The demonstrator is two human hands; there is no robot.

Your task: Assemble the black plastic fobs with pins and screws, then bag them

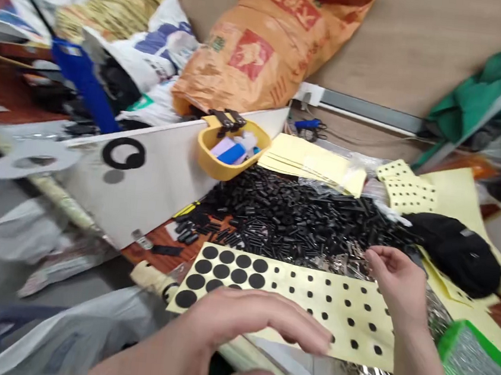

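Note:
A yellow backing sheet (337,304) with black round pads lies in front of me; large discs sit at its left end, small dots across the rest. My left hand (235,335) hovers over the sheet's near edge, fingers stretched out and together, holding nothing. My right hand (395,283) rests at the sheet's far right edge, fingers loosely curled toward a heap of small black cylindrical parts (301,217). Whether it grips anything is hidden.
A yellow tub (225,149) with small items sits behind the heap. More yellow sheets (311,161) lie at the back, a black cloth (458,251) at right, a green basket (477,366) at lower right. A white board (153,171) and sacks (265,46) stand at left and behind.

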